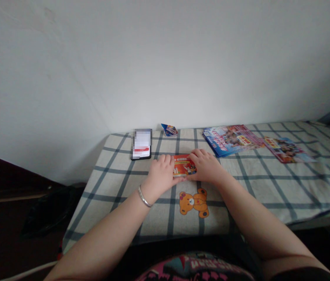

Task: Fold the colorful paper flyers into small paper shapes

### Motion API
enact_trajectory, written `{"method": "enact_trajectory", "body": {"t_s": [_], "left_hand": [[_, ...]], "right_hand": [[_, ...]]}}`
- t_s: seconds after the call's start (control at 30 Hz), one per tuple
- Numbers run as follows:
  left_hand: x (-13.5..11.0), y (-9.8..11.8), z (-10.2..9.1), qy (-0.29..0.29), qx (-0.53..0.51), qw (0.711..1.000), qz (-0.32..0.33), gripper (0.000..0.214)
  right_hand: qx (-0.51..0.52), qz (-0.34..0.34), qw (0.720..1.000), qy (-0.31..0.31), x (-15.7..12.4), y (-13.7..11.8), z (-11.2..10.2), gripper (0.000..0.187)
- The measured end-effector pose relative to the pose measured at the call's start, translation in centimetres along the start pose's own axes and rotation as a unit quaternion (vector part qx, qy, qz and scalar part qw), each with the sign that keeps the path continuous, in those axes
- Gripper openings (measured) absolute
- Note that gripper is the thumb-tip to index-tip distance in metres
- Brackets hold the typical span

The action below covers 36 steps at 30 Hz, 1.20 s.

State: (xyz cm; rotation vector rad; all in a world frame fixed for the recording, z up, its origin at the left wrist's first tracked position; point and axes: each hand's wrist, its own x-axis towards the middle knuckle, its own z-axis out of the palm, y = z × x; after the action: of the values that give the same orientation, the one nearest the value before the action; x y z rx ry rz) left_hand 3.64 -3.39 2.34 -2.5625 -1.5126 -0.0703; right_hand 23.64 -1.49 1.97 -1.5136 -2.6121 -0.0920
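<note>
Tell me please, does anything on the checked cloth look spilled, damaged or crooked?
I see no spill or clear damage. Only the leaflets look untidy: beyond the right hand, the leaflet stack has uneven edges, and another leaflet lies to its right instead of squarely on top.

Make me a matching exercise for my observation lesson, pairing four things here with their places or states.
1. Phone
2. Silver bracelet
3. Red printed paper
4. Small folded paper

A. Between the left hand and right hand
B. Pointed, near the wall
C. Screen lit
D. Around the left wrist

Pairs: 1-C, 2-D, 3-A, 4-B
</note>
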Motion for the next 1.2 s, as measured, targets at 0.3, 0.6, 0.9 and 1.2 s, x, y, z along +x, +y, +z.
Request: {"method": "enact_trajectory", "body": {"t_s": [0.3,0.6,0.9,1.2], "left_hand": [[-0.1,-0.6,-0.1,0.007,-0.021,1.000,0.004,0.072],[-0.2,-2.1,0.4,0.009,-0.055,0.998,0.023,0.074],[0.0,-3.9,1.2,0.004,-0.084,0.995,0.061,0.083],[0.1,-4.7,1.4,-0.026,-0.100,0.992,0.074,0.085]], "right_hand": [[0.023,0.005,1.000,-0.004,-0.1,0.4,0.1,0.074],[0.042,-0.011,0.999,0.005,-0.5,1.9,0.7,0.082],[0.089,-0.008,0.996,-0.015,-0.7,2.8,0.9,0.084],[0.111,-0.021,0.993,-0.035,-0.9,3.5,0.7,0.081]]}}
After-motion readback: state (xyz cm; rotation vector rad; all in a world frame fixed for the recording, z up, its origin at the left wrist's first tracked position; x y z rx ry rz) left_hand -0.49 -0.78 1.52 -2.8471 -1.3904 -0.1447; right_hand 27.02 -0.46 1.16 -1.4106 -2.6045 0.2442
